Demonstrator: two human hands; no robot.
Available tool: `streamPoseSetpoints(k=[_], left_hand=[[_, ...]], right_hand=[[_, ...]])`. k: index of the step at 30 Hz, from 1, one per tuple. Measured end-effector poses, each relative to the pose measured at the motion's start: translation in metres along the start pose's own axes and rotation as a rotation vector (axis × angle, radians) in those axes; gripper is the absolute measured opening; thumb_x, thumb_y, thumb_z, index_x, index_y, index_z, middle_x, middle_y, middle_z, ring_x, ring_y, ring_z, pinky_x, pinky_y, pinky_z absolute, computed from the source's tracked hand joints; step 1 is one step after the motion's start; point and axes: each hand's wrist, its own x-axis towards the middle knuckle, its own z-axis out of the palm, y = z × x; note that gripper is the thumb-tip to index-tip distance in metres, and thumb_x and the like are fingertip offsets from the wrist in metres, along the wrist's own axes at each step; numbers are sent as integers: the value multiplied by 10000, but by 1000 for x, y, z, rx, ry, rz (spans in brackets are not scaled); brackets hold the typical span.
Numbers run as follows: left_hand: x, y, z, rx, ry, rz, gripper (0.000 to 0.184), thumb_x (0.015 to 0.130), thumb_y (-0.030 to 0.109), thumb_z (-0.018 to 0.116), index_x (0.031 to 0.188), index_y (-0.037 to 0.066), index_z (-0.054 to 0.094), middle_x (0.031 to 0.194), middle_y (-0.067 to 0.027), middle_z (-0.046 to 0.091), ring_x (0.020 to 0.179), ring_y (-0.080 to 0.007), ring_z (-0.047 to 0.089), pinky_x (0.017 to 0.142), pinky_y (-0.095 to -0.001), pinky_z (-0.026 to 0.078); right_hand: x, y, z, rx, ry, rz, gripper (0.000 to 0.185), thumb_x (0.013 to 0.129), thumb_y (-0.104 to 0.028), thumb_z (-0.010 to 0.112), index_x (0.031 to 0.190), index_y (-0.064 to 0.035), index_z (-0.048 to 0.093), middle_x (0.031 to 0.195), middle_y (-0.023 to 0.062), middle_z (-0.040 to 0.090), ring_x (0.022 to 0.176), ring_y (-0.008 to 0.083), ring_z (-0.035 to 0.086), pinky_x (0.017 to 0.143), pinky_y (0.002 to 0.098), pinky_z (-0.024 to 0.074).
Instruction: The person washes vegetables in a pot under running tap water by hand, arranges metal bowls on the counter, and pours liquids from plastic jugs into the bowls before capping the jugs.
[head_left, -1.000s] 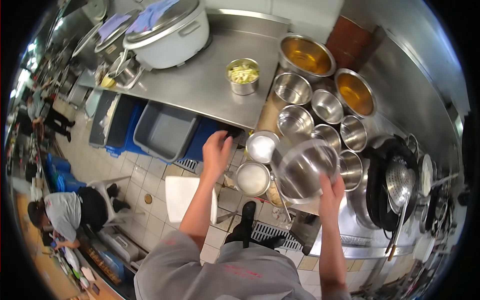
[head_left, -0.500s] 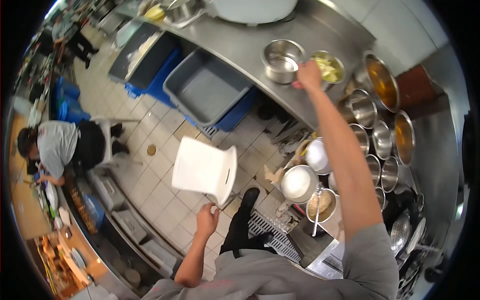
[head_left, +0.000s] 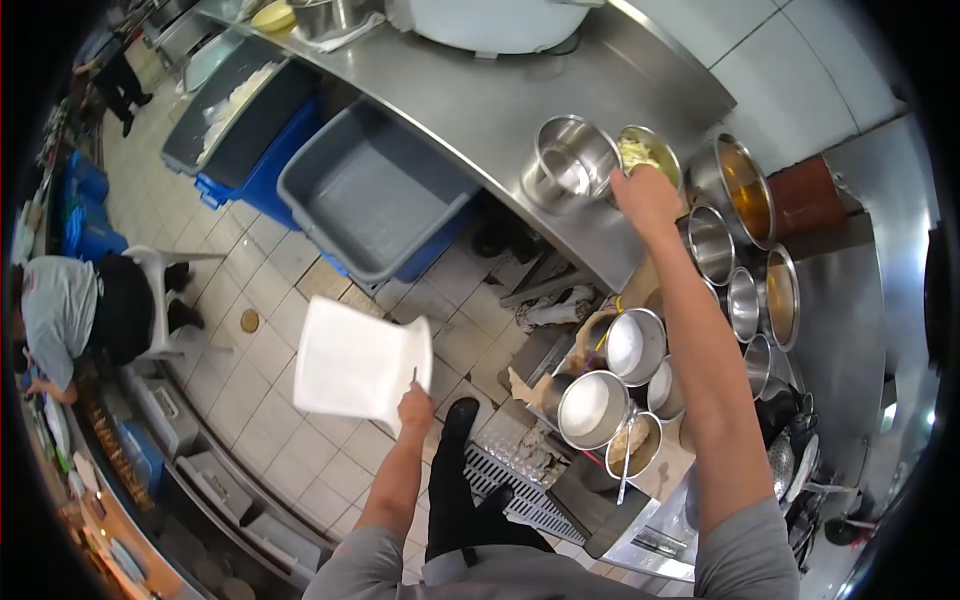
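My right hand (head_left: 648,197) is closed on the rim of a steel pot (head_left: 570,163), which is tilted on the steel counter. Right beside it is a pot of chopped pale green vegetable (head_left: 640,152), partly covered by that hand. Low at the centre, my left hand (head_left: 415,408) has its fingers closed at the slotted backrest of a white plastic chair (head_left: 360,360). Below the counter's right end stand a pot of white powder (head_left: 590,408), another white-filled pot (head_left: 627,343) and a pot of tan grains (head_left: 630,444) with a spoon.
Grey tubs (head_left: 375,190) stand under the steel counter (head_left: 480,90). Bowls of amber liquid (head_left: 745,192), empty steel pots and a strainer are at the right. A seated person (head_left: 65,310) is at the left; another person (head_left: 112,75) stands farther back.
The pot in my right hand has tipped and shifted slightly. My left hand has moved to the chair's backrest and its fingers have closed. The view has turned slightly.
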Motion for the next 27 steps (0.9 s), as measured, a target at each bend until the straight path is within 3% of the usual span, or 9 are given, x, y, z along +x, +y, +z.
streamPoseSetpoints(k=[6, 9, 12, 14, 18, 21, 24, 26, 27], left_hand=[[49, -64, -33, 137, 120, -63, 482, 830, 252, 666, 1162, 5, 419, 930, -202, 659, 869, -369, 672, 762, -451, 546], [72, -86, -70, 185, 176, -44, 368, 857, 214, 616, 1114, 2, 460, 936, -212, 667, 879, -379, 665, 765, -466, 535], [97, -105, -99, 157, 258, -55, 281, 894, 193, 573, 1087, 10, 483, 947, -218, 666, 889, -395, 657, 767, -483, 525], [88, -101, -125, 149, 308, -37, 370, 895, 213, 588, 1177, -2, 481, 933, -231, 665, 831, -397, 663, 715, -487, 530], [38, -100, -142, 160, 398, 242, 576, 876, 255, 639, 1344, 0, 419, 975, -258, 637, 889, -416, 638, 754, -507, 507], [-33, -85, -150, 143, 348, 416, 527, 872, 251, 640, 1312, 16, 469, 991, -245, 614, 881, -421, 612, 741, -505, 496], [-105, -46, -173, -152, 336, 592, 508, 846, 177, 663, 1292, 13, 485, 1119, -246, 559, 898, -395, 603, 755, -478, 502], [-124, -9, -190, -343, 319, 653, 525, 827, 165, 682, 1300, 25, 504, 1257, -246, 520, 920, -362, 612, 792, -446, 508], [-118, 18, -203, -309, 405, 803, 525, 822, 166, 690, 1300, 40, 513, 1300, -247, 496, 907, -356, 613, 784, -430, 514]], right_hand=[[-9, 8, 10, -68, 166, -176, 335, 834, -306, 567, 757, -15, 714, 767, 206, 689, 722, 384, 681, 681, 478, 538], [-14, 5, 10, -77, 166, -183, 296, 830, -241, 554, 711, -23, 716, 730, 194, 687, 677, 372, 682, 640, 473, 540], [-5, 6, 19, -49, 151, -117, 266, 823, -202, 548, 728, -27, 724, 751, 199, 690, 707, 360, 690, 649, 459, 544], [-5, 4, 19, -14, 172, -99, 253, 819, -172, 542, 742, -17, 727, 766, 206, 691, 737, 362, 693, 667, 456, 545], [4, 7, 22, 128, 224, -73, 271, 844, -199, 551, 758, 2, 711, 753, 220, 677, 726, 386, 680, 670, 478, 537], [-17, 6, 7, 272, 312, -81, 361, 880, -304, 612, 718, 12, 675, 691, 237, 641, 673, 416, 652, 622, 497, 521], [-67, 18, -32, 322, 253, -84, 398, 885, -350, 605, 727, 13, 655, 713, 250, 636, 670, 441, 636, 622, 505, 515], [-114, 31, -67, 392, 182, -23, 355, 862, -356, 631, 852, -2, 657, 793, 240, 657, 747, 441, 637, 675, 510, 512], [-132, 45, -68, 380, 168, -34, 342, 857, -347, 636, 941, -16, 646, 897, 233, 666, 845, 419, 641, 724, 488, 514]])
